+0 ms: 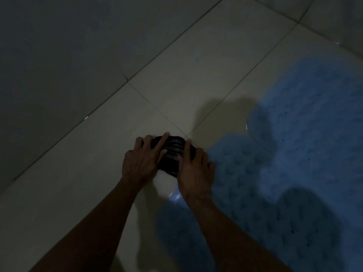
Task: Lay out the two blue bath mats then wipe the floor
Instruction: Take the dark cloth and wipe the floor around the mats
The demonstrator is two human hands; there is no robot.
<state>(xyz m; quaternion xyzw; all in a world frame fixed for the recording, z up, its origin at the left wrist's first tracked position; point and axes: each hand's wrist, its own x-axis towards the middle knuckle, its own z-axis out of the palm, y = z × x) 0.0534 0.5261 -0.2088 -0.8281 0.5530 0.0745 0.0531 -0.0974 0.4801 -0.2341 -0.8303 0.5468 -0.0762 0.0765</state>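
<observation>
A dark striped cloth [171,154] lies bunched on the pale tiled floor [78,163] near the middle of the view. My left hand [142,160] presses on its left side with fingers spread over it. My right hand [193,169] presses on its right side, fingers on the cloth. A blue bath mat [304,154] with a bumpy surface lies flat on the floor at the right, its edge close to my right hand. I cannot make out a second mat apart from it in the dim light.
The room is dim. Shadows of my head and arms fall across the mat and tiles. A bright wet-looking glint [175,196] shows on the tile between my wrists. Grout lines run diagonally across the floor.
</observation>
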